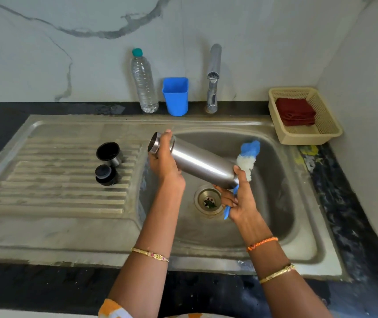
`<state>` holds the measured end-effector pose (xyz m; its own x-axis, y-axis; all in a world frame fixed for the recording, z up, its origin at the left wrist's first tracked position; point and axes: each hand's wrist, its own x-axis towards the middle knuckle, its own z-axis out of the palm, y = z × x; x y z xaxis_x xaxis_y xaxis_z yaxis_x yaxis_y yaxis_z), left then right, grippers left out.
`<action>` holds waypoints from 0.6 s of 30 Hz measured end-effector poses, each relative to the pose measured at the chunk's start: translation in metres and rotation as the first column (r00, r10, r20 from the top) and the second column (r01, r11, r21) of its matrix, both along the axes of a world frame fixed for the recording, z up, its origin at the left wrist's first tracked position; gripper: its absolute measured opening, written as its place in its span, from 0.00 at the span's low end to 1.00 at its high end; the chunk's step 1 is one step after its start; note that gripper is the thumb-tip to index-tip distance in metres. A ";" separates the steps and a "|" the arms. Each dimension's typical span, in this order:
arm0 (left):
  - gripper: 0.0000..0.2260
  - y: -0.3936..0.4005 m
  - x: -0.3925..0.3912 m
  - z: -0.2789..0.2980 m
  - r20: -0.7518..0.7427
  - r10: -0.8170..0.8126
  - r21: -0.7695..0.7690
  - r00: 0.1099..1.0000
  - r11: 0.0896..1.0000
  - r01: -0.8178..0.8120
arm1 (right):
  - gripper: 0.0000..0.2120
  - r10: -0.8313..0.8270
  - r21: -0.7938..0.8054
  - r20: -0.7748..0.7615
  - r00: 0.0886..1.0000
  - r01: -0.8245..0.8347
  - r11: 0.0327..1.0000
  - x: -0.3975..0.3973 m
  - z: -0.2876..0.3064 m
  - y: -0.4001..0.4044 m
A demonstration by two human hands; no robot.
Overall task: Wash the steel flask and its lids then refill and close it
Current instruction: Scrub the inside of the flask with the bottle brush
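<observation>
At the bench's back right corner a cream basket holds a folded dark-red cloth; a blue cup and a capped clear bottle stand at the back edge. The steel flask — plain, shiny, lidless — lies tilted over the sink basin. The left hand grips its open neck; the right hand supports its base and holds a blue-and-white brush. Two lids sit on the drainboard.

White veined marble wall behind a black stone counter.
</observation>
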<state>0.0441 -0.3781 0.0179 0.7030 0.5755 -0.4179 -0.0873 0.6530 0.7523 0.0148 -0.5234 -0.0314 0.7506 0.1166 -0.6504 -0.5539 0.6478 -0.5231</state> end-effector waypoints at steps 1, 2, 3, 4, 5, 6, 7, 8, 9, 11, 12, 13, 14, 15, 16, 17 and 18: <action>0.27 0.002 0.001 -0.001 -0.003 0.042 -0.007 0.999 0.999 -0.042 | 0.15 0.047 -0.053 -0.015 0.999 -0.047 0.997 -0.001 0.000 0.000; 0.29 0.005 0.002 -0.003 -0.004 0.085 0.003 0.996 0.996 -0.085 | 0.15 0.109 -0.148 -0.038 0.993 -0.113 0.983 -0.001 0.002 -0.001; 0.28 0.008 0.002 -0.005 -0.002 0.108 0.020 0.994 0.994 -0.108 | 0.14 0.175 -0.275 -0.064 0.983 -0.186 0.943 -0.001 0.005 -0.002; 0.23 0.011 0.002 -0.006 0.010 0.105 0.036 0.994 0.994 -0.106 | 0.13 0.225 -0.423 -0.086 0.970 -0.241 0.874 -0.002 0.007 -0.006; 0.16 0.013 0.002 -0.006 0.018 0.103 0.045 0.995 0.994 -0.103 | 0.14 0.261 -0.573 -0.099 0.960 -0.270 0.774 -0.004 0.009 -0.009; 0.10 0.015 0.002 -0.006 0.027 0.111 0.049 0.993 0.993 -0.112 | 0.14 0.297 -0.702 -0.100 0.950 -0.279 0.656 -0.007 0.011 -0.014; 0.06 0.018 0.004 -0.007 0.043 0.115 0.049 0.992 0.992 -0.118 | 0.13 0.340 -0.794 -0.096 0.936 -0.278 0.541 -0.012 0.012 -0.018; 0.06 0.021 0.005 -0.006 0.064 0.107 0.055 0.992 0.992 -0.110 | 0.13 0.385 -0.855 -0.095 0.918 -0.273 0.441 -0.017 0.013 -0.020; 0.06 0.024 0.007 -0.006 0.077 0.088 0.070 0.993 0.993 -0.093 | 0.14 0.425 -0.898 -0.091 0.900 -0.259 0.356 -0.024 0.017 -0.021; 0.08 0.027 0.009 -0.005 0.088 0.055 0.114 0.995 0.991 -0.065 | 0.16 0.517 -0.950 -0.051 0.855 -0.201 0.239 -0.037 0.029 -0.016; 0.12 0.026 0.009 -0.006 0.091 0.043 0.141 0.995 0.989 -0.055 | 0.16 0.568 -0.969 -0.023 0.823 -0.158 0.190 -0.043 0.039 -0.009; 0.16 0.026 0.010 -0.008 0.094 0.030 0.175 0.995 0.984 -0.046 | 0.16 0.614 -0.983 0.012 0.789 -0.105 0.153 -0.049 0.050 -0.002; 0.18 0.025 0.010 -0.010 0.098 0.008 0.212 0.995 0.977 -0.029 | 0.16 0.647 -0.988 0.059 0.760 -0.048 0.147 -0.054 0.060 0.006; 0.17 0.023 0.009 -0.012 0.106 -0.021 0.242 0.994 0.970 -0.006 | 0.16 0.667 -0.986 0.115 0.736 0.004 0.165 -0.059 0.070 0.012; 0.15 0.022 0.009 -0.013 0.117 -0.048 0.261 0.992 0.965 0.016 | 0.16 0.676 -0.980 0.167 0.717 0.047 0.191 -0.064 0.077 0.016; 0.13 0.021 0.008 -0.015 0.131 -0.070 0.271 0.989 0.962 0.032 | 0.16 0.679 -0.973 0.212 0.703 0.082 0.218 -0.068 0.082 0.019; 0.11 0.022 0.008 -0.015 0.145 -0.083 0.274 0.986 0.961 0.041 | 0.16 0.678 -0.965 0.248 0.692 0.113 0.237 -0.070 0.085 0.021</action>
